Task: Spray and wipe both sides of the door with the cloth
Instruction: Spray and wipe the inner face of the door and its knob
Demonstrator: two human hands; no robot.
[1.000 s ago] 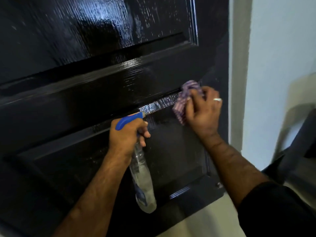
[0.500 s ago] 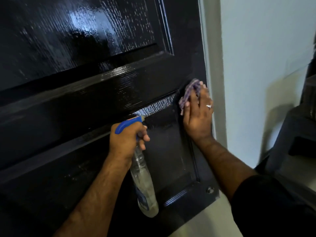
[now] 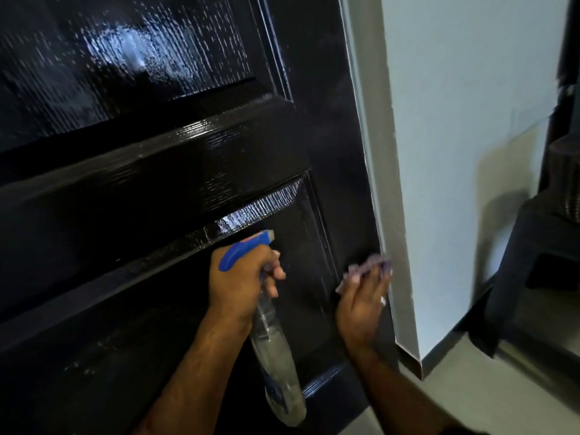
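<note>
While the black door [image 3: 157, 189] shows wet streaks across its upper panel, the wiping looks best done with flat, overlapping strokes along the right stile. The left hand [image 3: 241, 284] is closed around the neck of the spray bottle [image 3: 276, 356], whose long axis hangs down and slightly right, nozzle pointing right, towards the lower panel. Further right, the right hand [image 3: 364, 306] lies nearly flat, fingers pressing the bunched cloth [image 3: 367, 265] against the door's edge beside the grey frame [image 3: 383, 215].
</note>
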